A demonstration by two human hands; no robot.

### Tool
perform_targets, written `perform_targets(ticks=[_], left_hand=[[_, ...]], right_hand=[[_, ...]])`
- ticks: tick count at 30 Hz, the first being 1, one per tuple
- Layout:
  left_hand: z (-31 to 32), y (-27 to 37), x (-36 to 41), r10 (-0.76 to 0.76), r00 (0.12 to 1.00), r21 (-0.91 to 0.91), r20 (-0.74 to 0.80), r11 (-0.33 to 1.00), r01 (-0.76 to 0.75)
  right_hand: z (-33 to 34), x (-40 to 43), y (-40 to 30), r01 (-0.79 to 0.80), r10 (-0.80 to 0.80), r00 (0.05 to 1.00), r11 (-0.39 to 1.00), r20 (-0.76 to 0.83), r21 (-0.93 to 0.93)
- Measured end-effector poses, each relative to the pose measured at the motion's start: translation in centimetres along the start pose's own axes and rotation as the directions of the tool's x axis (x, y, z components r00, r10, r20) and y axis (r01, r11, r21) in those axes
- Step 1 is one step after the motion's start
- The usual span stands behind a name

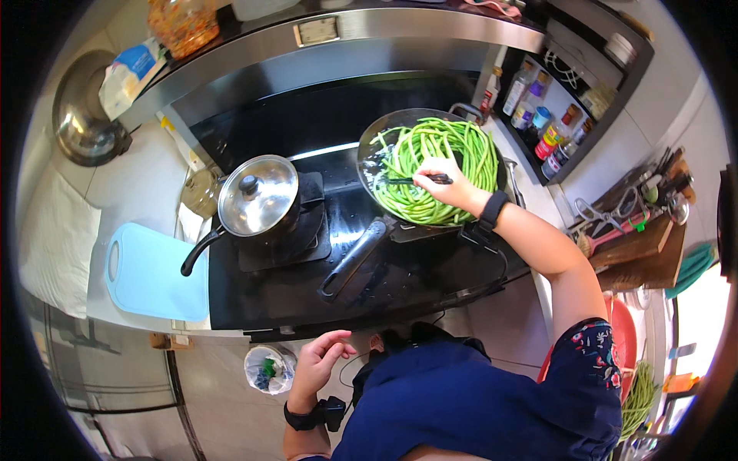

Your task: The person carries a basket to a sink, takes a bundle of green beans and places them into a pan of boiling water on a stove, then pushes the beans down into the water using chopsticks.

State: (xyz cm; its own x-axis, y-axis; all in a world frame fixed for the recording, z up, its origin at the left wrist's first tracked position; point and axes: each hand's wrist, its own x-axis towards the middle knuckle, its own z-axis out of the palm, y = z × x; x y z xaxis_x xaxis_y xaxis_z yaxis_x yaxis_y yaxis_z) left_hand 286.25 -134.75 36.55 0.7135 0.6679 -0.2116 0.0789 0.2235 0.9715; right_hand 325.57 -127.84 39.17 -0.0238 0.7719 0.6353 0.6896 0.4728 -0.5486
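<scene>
My right hand [447, 183] grips dark chopsticks [402, 181] over a wide wok of long green beans [487, 164], and their tips reach in among the beans at its left side. Liquid with bubbles shows along the wok's left inner wall [369, 151]. The wok's black handle [354, 259] points towards me over the black cooktop. My left hand [327, 360] hangs in front of the counter edge, fingers loosely curled and apart, holding nothing.
A lidded saucepan [258, 196] stands on the left burner, its handle over a light blue cutting board [158, 276]. Sauce bottles [553, 135] fill a rack at the right, above kitchen scissors [611, 213] and other utensils. A lined waste bin [270, 369] stands below the counter.
</scene>
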Motion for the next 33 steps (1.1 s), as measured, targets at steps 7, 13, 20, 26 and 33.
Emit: perform_targets(ticks=[7,13,20,26,33], left_hand=[[2.3,-0.7,-0.2,-0.002,0.998,0.065,-0.061,0.998,0.006],[6.4,1.6,2.2,0.008,0.997,0.128,0.071,0.992,-0.017],[6.4,0.5,1.5,0.036,0.999,0.165,0.001,0.986,-0.036],[6.7,-0.5,2.0,0.020,0.998,0.175,-0.053,0.985,-0.011],[9.6,3.3,3.6,0.108,0.993,0.311,-0.054,0.947,-0.086]], right_hand=[[-7.4,-4.0,-4.1,-0.358,0.345,0.934,0.910,0.094,0.209],[-8.7,-7.9,-0.5,-0.413,0.411,0.911,0.902,0.038,0.125],[-12.8,-7.4,-3.4,-0.469,0.518,0.855,0.769,0.007,0.434],[-12.3,-11.3,-1.0,-0.667,0.721,0.686,0.573,0.094,0.477],[-11.3,-8.0,-0.9,-0.323,0.310,0.945,0.933,0.105,0.159]])
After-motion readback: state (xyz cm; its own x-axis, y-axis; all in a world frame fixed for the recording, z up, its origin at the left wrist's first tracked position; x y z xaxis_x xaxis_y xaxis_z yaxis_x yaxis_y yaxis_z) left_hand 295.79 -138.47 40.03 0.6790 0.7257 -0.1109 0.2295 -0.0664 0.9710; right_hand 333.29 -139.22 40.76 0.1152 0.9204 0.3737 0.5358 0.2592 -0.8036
